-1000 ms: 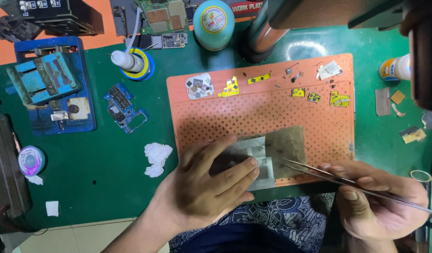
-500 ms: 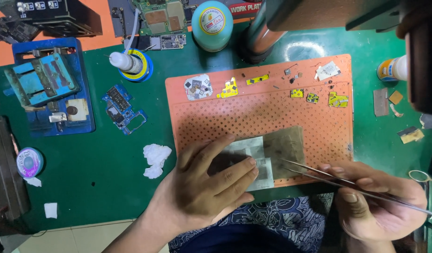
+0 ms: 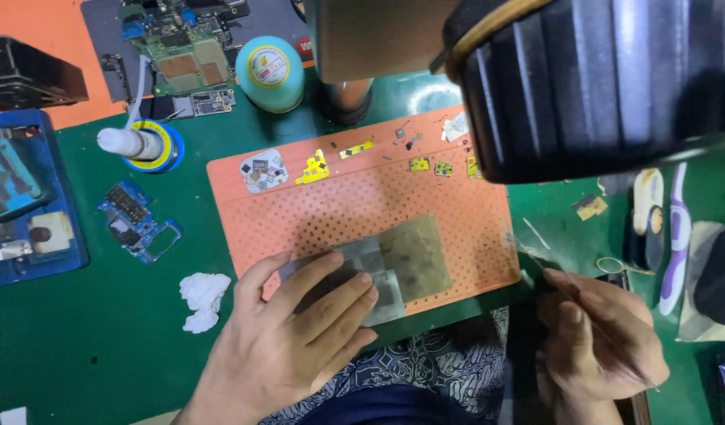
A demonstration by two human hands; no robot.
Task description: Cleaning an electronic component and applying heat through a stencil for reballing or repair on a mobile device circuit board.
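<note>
Two hands busy: my left hand [image 3: 299, 330] flattens the metal stencil [image 3: 378, 271], right hand [image 3: 602, 346] pinches tweezers [image 3: 536, 256]; I'd press evenly.

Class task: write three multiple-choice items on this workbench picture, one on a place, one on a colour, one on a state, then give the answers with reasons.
1. Where do the left hand's fingers rest?
A. on the metal stencil plate
B. on the white tissue wad
C. on the teal jar

2. What colour is the perforated mat?
A. blue
B. orange
C. white

3. What is the right hand doing?
A. lying open and flat
B. gripping thin tweezers
C. holding a cup

Answers: A, the fingers press flat on the plate; B, the mat is orange on the green bench; B, its fingers close round the tweezers.
</note>
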